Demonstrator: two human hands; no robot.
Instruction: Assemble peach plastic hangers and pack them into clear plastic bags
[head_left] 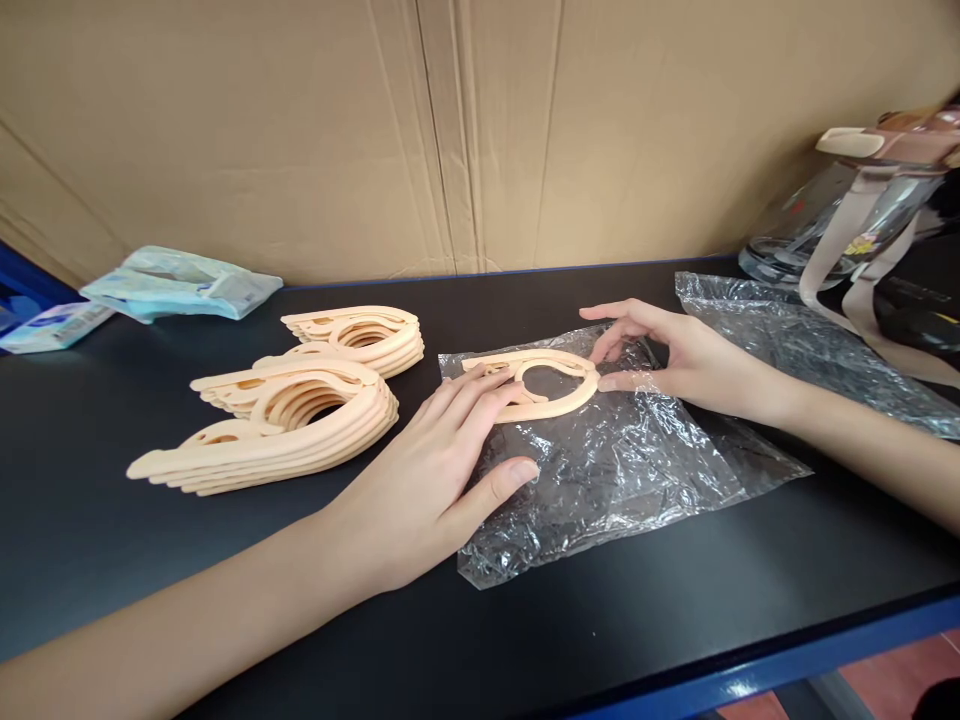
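A peach plastic folding hanger point(559, 408), folded up, lies flat on a clear plastic bag point(592, 490); whether it is inside the bag or on top I cannot tell. My left hand point(442, 460) rests flat over the hanger's left part, fingers stretched out and thumb spread over the bag. At the hanger's rounded right end is my right hand point(675, 355), its thumb and fingertips touching or very near that end, with fingers apart. To the left stand two stacks of similar folded hangers, a nearer stack point(300, 440) and a farther stack point(382, 340).
Another clear plastic bag point(780, 320) lies at the right, beside a clear water bottle point(847, 220) with a strap. A light blue soft pack point(180, 283) sits at the back left. Cardboard point(300, 140) stands behind the black table point(420, 640), which has a blue edge.
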